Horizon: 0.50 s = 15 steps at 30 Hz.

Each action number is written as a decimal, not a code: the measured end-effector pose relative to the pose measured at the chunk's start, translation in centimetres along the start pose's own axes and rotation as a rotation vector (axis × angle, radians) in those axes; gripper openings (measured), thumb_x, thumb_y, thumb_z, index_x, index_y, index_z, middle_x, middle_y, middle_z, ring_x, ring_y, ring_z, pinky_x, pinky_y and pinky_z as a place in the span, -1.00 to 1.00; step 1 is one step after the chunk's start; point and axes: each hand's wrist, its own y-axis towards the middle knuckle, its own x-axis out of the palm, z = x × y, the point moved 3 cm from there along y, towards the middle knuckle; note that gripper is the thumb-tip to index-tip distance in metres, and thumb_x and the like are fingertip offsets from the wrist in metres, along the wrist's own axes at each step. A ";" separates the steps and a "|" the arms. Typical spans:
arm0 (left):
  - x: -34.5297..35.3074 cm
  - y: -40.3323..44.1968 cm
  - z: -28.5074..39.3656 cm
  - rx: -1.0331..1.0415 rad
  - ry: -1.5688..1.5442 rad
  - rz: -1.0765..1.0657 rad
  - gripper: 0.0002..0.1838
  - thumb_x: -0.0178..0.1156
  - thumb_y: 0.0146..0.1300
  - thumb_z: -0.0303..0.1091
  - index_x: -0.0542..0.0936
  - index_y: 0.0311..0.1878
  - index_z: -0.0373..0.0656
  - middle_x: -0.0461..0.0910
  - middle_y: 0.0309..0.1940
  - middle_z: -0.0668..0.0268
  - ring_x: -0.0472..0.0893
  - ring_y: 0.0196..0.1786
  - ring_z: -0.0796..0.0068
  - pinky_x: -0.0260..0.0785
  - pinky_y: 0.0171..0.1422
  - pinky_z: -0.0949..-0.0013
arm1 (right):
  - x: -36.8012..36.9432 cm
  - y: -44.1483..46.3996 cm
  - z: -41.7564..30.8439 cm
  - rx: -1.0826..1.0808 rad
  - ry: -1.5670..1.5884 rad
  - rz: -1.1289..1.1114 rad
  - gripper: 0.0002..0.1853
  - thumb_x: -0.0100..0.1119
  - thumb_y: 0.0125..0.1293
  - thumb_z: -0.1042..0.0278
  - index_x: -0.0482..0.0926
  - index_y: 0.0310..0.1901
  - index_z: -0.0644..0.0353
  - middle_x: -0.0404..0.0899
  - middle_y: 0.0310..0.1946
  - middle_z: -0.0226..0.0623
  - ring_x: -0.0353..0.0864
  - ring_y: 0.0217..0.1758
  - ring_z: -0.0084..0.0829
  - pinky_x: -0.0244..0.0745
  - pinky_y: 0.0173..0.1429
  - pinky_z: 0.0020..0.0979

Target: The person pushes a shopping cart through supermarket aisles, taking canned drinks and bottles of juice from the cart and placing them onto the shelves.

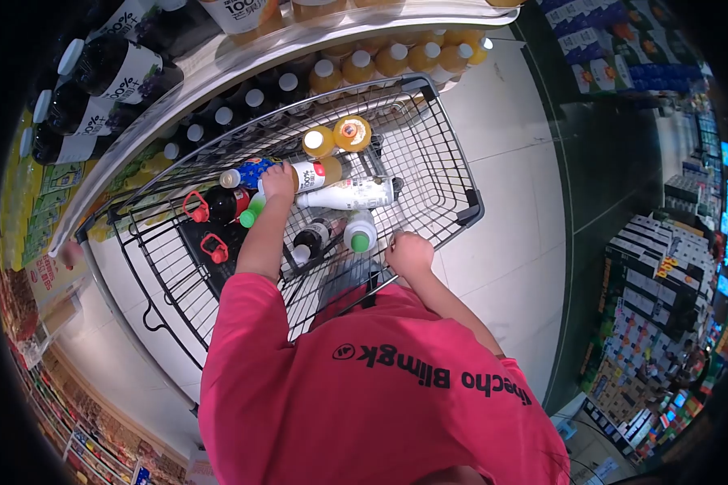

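A wire shopping cart (453,162) stands before me with several bottles in it. Inside the cart, my left hand (280,183) is closed around a bottle lying on its side, between a blue-labelled bottle (252,173) and a white-labelled juice bottle (309,175); which bottle it holds is unclear. My right hand (410,253) is closed on the cart's near rim. A long white bottle (348,194) lies across the middle. Nearer me are a green-capped bottle (360,234) and a dark bottle (311,240). Two orange juice bottles (352,133) stand at the far side.
A shelf (299,36) with dark and orange juice bottles runs beyond the cart. Dark bottles with red handles (218,204) lie at the cart's left. Stacked goods (647,307) stand at the right, past a dark green floor strip (603,186).
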 end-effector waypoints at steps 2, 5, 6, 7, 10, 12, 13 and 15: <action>-1.3 -0.5 -0.4 0.088 -0.015 -0.062 -0.49 0.11 0.19 -0.19 0.31 0.22 -0.04 0.46 0.02 0.23 0.45 0.09 0.29 0.28 0.10 0.23 | -0.7 -0.1 -0.2 0.010 0.015 -0.035 -0.77 0.13 0.02 0.16 0.64 -0.39 0.10 0.64 -0.40 -0.19 0.65 -0.31 -0.22 0.55 -0.24 -0.23; -5.3 -2.1 -0.4 0.179 -0.016 -0.126 -0.46 0.20 0.10 -0.15 0.36 0.15 -0.03 0.46 -0.02 0.19 0.48 0.07 0.26 0.33 0.08 0.22 | -0.1 -0.1 0.1 -0.013 -0.002 0.016 -0.75 0.13 0.02 0.15 0.65 -0.38 0.12 0.64 -0.37 -0.18 0.65 -0.29 -0.20 0.55 -0.22 -0.22; -7.0 -2.9 -0.1 0.193 -0.063 -0.145 -0.45 0.26 0.02 -0.14 0.39 0.10 -0.04 0.46 -0.06 0.17 0.50 0.03 0.25 0.38 0.04 0.24 | -0.1 0.0 0.1 -0.002 0.008 -0.028 -0.74 0.13 0.01 0.14 0.66 -0.36 0.12 0.64 -0.36 -0.18 0.65 -0.28 -0.20 0.55 -0.21 -0.21; -7.8 -3.6 0.6 0.260 -0.042 -0.055 -0.56 0.23 0.07 -0.19 0.42 0.03 -0.05 0.46 -0.10 0.16 0.56 -0.05 0.25 0.44 -0.07 0.29 | -0.2 0.0 0.1 0.005 0.013 -0.072 -0.72 0.14 0.01 0.13 0.66 -0.35 0.12 0.65 -0.34 -0.18 0.65 -0.26 -0.19 0.55 -0.21 -0.20; -7.3 -3.5 3.2 0.265 -0.145 -0.008 -0.75 0.21 0.08 -0.36 0.57 -0.12 -0.09 0.49 -0.12 0.11 0.63 -0.14 0.19 0.53 -0.20 0.26 | -0.1 0.1 0.4 -0.060 0.075 -0.097 -0.69 0.14 0.00 0.11 0.66 -0.30 0.12 0.65 -0.33 -0.16 0.65 -0.23 -0.17 0.55 -0.18 -0.19; -8.8 -4.3 3.2 0.276 -0.095 -0.063 -0.73 0.26 0.01 -0.29 0.62 -0.17 -0.09 0.52 -0.08 0.11 0.64 -0.11 0.22 0.54 -0.19 0.26 | 0.0 -0.1 0.6 -0.104 0.154 -0.089 -0.65 0.17 0.02 0.06 0.64 -0.23 0.11 0.64 -0.32 -0.18 0.64 -0.21 -0.18 0.53 -0.14 -0.22; -11.4 -5.8 2.8 0.270 -0.071 -0.107 -0.73 0.26 0.00 -0.30 0.64 -0.17 -0.10 0.52 -0.09 0.12 0.64 -0.11 0.22 0.54 -0.16 0.27 | -0.1 0.1 0.8 -0.131 0.194 -0.085 -0.63 0.19 0.03 0.03 0.63 -0.20 0.11 0.64 -0.31 -0.19 0.64 -0.21 -0.19 0.53 -0.12 -0.23; -15.1 -8.0 2.4 0.256 -0.052 -0.138 -0.69 0.29 -0.05 -0.29 0.66 -0.18 -0.11 0.54 -0.10 0.13 0.64 -0.11 0.23 0.54 -0.14 0.27 | -0.3 0.5 1.6 -0.252 0.433 -0.105 -0.59 0.25 0.05 0.02 0.60 -0.15 0.15 0.63 -0.30 -0.19 0.63 -0.18 -0.24 0.51 -0.08 -0.29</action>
